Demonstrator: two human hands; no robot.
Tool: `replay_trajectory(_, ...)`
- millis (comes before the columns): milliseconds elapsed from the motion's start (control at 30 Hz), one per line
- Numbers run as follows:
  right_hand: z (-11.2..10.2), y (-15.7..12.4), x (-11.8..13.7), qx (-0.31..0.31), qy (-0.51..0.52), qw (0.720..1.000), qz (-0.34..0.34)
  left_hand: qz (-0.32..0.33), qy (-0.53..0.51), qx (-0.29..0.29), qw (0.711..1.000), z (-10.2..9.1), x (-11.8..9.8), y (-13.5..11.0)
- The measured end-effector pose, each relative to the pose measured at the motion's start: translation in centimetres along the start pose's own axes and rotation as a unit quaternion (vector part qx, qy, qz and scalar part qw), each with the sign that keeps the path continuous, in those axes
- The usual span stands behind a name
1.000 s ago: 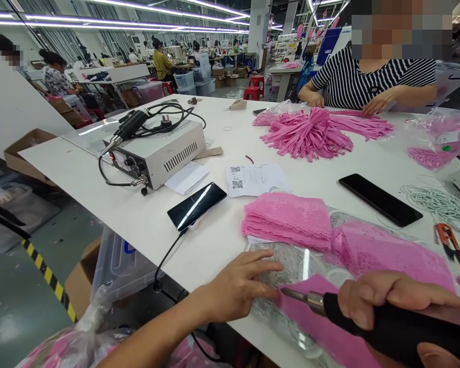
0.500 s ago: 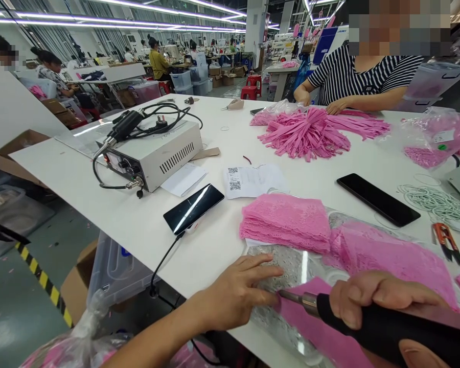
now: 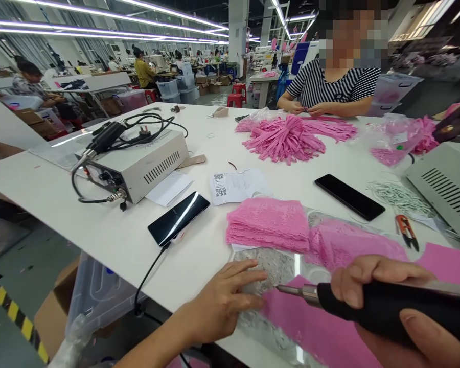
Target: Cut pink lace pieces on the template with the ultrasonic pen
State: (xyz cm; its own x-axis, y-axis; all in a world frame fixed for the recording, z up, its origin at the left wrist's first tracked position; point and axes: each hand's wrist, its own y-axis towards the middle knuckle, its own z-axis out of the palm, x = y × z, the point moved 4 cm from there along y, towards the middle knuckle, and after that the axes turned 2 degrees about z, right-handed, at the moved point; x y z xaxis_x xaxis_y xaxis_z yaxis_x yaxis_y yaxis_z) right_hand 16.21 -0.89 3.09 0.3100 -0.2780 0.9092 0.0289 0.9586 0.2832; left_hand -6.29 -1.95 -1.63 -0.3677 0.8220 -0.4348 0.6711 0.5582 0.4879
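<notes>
I'm turning right. My right hand point(image 3: 371, 273) is gripping the tool point(image 3: 329, 305), its tip pointing left at my flat, open left hand point(image 3: 220, 304), maybe pressing the cloth point(image 3: 310, 332).

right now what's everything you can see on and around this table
table: one, white, underneath all
control box: one, off-white, table left
corded phone: one, black, beside control box
second phone: one, black, right of centre
printed sheet: one, white, between phones
lace stack: one, pink, near centre
strip pile: one, pink, far side
co-worker: one, striped top, far side
snips: one, orange-black, right
pink fabric piece: one, under tool tip
black-handled tool: one, in right hand
left hand: open, flat beside fabric
right hand: shut around tool
</notes>
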Motion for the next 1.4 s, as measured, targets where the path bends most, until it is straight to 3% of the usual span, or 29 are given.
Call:
replay_trajectory(100,-2.4,0.2,0.4,-0.065,0.001,0.998,-0.016,0.013,0.012,-0.014,1.0,-0.4,-0.6,0.3)
replay_trajectory(233,-4.0,0.4,1.2,-0.096,-0.01,0.994,-0.046,0.034,0.057,-0.021,0.998,-0.2,-1.5,1.5)
replay_trajectory(400,-3.9,0.7,1.4,-0.113,0.004,0.993,-0.042,0.09,0.104,-0.122,0.983,2.2,-2.4,3.3)
replay_trajectory(500,-3.5,1.0,1.0,-0.093,-0.003,0.994,-0.05,0.087,0.12,-0.152,0.977,3.9,-2.3,4.0)
replay_trajectory(700,-3.4,1.2,0.1,-0.085,0.005,0.995,-0.043,0.097,0.147,-0.114,0.978,4.8,-2.2,4.1)
replay_trajectory(1067,-3.0,1.1,0.2,-0.069,-0.021,0.996,-0.057,0.088,0.122,-0.094,0.984,5.3,-2.0,3.4)
replay_trajectory(1400,-2.3,1.6,1.0,-0.089,-0.026,0.994,-0.05,0.102,0.12,-0.099,0.983,3.8,-2.8,3.6)
